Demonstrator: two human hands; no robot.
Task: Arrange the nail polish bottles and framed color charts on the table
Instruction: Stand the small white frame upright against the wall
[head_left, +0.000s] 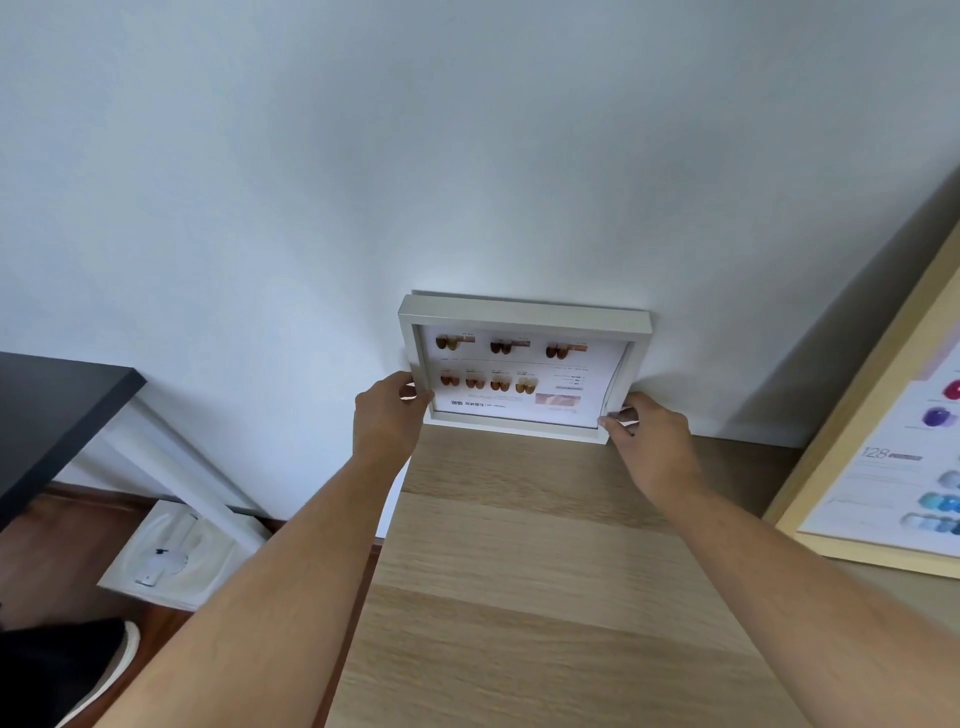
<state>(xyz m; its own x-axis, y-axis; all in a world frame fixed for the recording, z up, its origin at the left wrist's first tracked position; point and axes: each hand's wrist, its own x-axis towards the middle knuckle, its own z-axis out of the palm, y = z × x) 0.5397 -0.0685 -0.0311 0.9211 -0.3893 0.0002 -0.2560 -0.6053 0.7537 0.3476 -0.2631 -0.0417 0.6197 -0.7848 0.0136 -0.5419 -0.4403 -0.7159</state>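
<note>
Nearest you, your two bare forearms reach forward over the table (519, 597), a light wood-grain top that runs from the bottom edge up to the wall (467, 156). To the right, near you, a large chart (883, 467) in a pale wood frame leans at an angle, showing pink, purple and blue samples; it stands well apart from your hands. Low on the left, off the table, you can see a shoe (104, 670), a white pack (176, 556) on the brown floor and the corner of a dark desk (52, 410). Farther on, your left hand (387, 415) grips the lower left corner of the white frame (524, 317), thumb on the front edge and fingers wrapped behind it. Your right hand (649, 441) pinches the lower right corner, fingertips closed on the rim. That frame stands upright at the table's far edge, its back against the wall, its bottom on the wood. Behind its glass sit rows of brown and amber nail samples, with the printed text upside down.
</note>
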